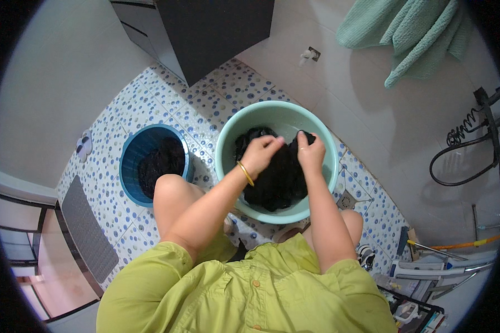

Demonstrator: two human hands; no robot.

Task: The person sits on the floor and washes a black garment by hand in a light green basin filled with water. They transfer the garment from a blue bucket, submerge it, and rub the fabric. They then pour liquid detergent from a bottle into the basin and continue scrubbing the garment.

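Wet-looking black cloth (271, 179) lies bunched in a pale green plastic basin (277, 109) between my knees. Over the basin's right side, my right hand (311, 152) pinches a fold of the cloth, thumb on top. My left hand (261, 155), with a gold bangle (246, 173) at its wrist, is above the left part of the cloth. Its fingers are bent and slightly blurred, and whether cloth is between them cannot be made out. Some liquid seems to sit low in the basin, mostly hidden by the cloth.
A blue bucket (129, 166) holding dark cloth stands left of the basin. Slippers (83, 145) and a grey mat (89, 231) lie farther left on the dotted tile floor. A dark cabinet (216, 33) stands ahead. Right are a floor drain (346, 200), hanging green towel (421, 37) and black hose (462, 183).
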